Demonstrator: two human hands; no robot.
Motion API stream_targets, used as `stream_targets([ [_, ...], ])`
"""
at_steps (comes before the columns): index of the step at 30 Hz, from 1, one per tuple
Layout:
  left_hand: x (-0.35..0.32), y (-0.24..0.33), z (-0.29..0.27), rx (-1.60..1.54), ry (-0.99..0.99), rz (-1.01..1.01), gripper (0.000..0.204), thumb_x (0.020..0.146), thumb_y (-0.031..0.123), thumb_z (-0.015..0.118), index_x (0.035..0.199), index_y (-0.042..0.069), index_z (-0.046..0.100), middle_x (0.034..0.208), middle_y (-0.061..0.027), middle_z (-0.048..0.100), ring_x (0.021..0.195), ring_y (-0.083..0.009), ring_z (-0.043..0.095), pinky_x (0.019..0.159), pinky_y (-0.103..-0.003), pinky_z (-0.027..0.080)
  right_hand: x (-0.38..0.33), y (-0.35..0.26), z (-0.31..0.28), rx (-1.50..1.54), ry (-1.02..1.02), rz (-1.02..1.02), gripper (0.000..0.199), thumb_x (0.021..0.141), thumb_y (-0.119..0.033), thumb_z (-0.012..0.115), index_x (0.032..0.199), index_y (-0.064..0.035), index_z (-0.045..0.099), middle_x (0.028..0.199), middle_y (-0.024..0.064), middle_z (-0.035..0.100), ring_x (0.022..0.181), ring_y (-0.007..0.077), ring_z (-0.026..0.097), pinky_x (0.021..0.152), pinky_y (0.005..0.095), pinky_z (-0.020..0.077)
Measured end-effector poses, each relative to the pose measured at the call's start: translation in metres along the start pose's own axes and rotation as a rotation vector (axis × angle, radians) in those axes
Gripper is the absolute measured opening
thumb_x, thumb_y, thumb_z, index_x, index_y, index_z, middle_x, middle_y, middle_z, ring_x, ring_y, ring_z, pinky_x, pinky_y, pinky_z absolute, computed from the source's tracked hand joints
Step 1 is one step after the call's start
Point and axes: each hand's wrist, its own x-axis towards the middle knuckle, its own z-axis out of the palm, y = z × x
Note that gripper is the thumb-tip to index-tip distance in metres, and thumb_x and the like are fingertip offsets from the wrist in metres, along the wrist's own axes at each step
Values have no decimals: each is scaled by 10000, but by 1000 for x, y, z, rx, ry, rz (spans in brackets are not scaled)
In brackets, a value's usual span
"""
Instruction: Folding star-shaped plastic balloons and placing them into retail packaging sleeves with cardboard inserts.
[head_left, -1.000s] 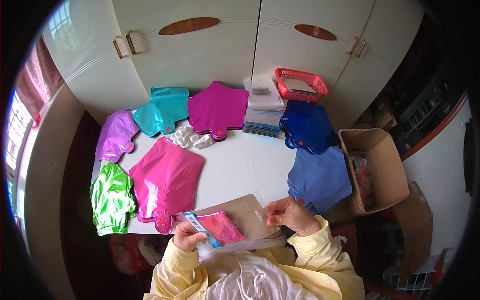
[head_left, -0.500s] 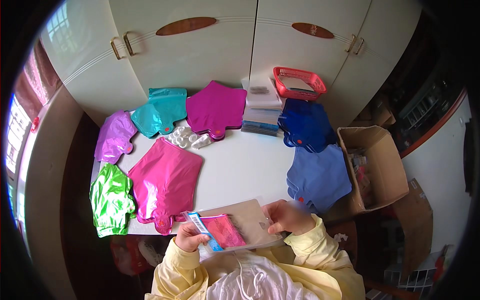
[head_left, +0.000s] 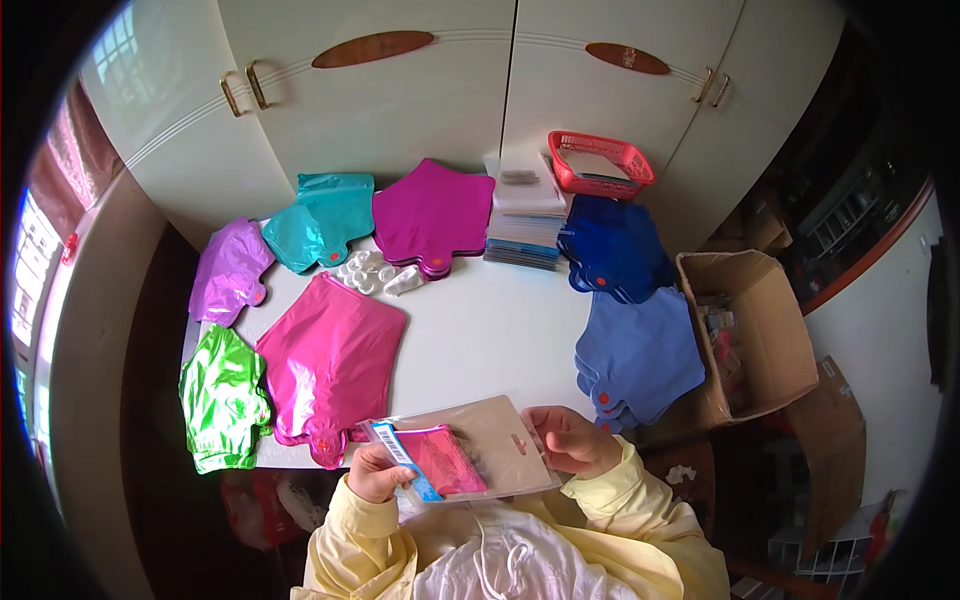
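A clear flat plastic bag is held tilted over the table's near edge. Inside it lie a folded pink foil piece and a blue-and-white label strip. My left hand pinches the bag's left end, thumb on top by the strip. At the right end, beside the hang hole, my right hand grips the bag's edge with fingers curled, partly hidden behind it. A stack of pink foil balloons lies just beyond my left hand.
Foil balloon stacks ring the white table: green, lilac, teal, magenta, navy, light blue. White rolls, stacked clear bags, a red basket and a cardboard box stand around.
My right hand has shifted slightly at the bag's right edge, its thumb lifting off, so the hang hole shows more. My left hand keeps its hold, and the bag has moved slightly left.
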Motion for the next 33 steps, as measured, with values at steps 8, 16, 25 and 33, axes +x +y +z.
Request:
stream_targets([
  [8, -2, -1, -5, 69, 28, 19, 81, 742, -2, 741, 787, 7, 674, 697, -66, 667, 555, -113, 599, 519, -238, 477, -4, -10, -1, -316, 113, -34, 309, 796, -264, 739, 933, 0, 657, 931, 19, 584, 832, 109, 547, 802, 253, 413],
  [16, -4, 4, -5, 100, 29, -8, 91, 744, -4, 742, 802, 4, 672, 710, -65, 670, 568, -107, 599, 520, -233, 474, -5, -20, 1, -481, 162, 5, 273, 758, -247, 778, 849, -22, 654, 818, -6, 565, 787, 87, 512, 748, 232, 394],
  [25, 3, 3, 4, -33, -87, -27, 108, 738, 6, 745, 826, -5, 683, 747, -82, 682, 575, -122, 606, 525, -236, 474, -3, -2, 6, 36, 27, 68, 287, 821, -148, 714, 1049, -27, 590, 1026, 56, 633, 975, 154, 595, 880, 292, 454],
  [33, 3, -5, -1, -26, -105, 33, 147, 729, 54, 763, 845, -2, 690, 774, -91, 687, 583, -122, 597, 527, -241, 464, 2, 27, -6, 371, -60, -122, 249, 844, -82, 662, 1066, -26, 566, 1053, 92, 633, 973, 194, 624, 850, 332, 503],
])
